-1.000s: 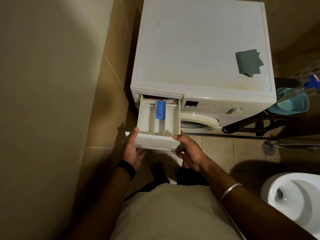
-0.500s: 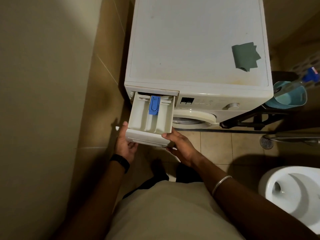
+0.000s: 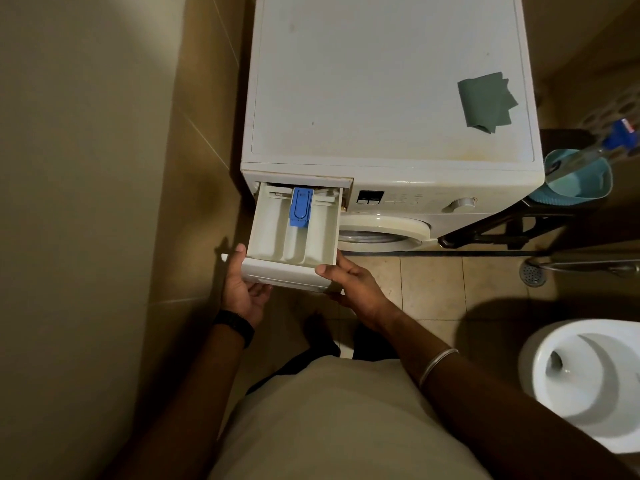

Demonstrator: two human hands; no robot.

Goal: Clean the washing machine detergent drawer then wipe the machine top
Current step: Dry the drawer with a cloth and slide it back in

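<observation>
Little has been shifted: the detergent drawer is still gripped, pulled out, by left hand and right hand; cleaning remains (green cloth untouched).

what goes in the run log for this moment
step: drawer out | left hand: grips detergent drawer | right hand: grips drawer | cloth: on machine top

The detergent drawer juts forward from the upper left front of the washing machine, with the left hand at its left front corner and the right hand at its right. A cloth lies on the machine top near its right edge. A basin sits just right of the machine, and a toilet stands on the floor further forward on the right.
</observation>
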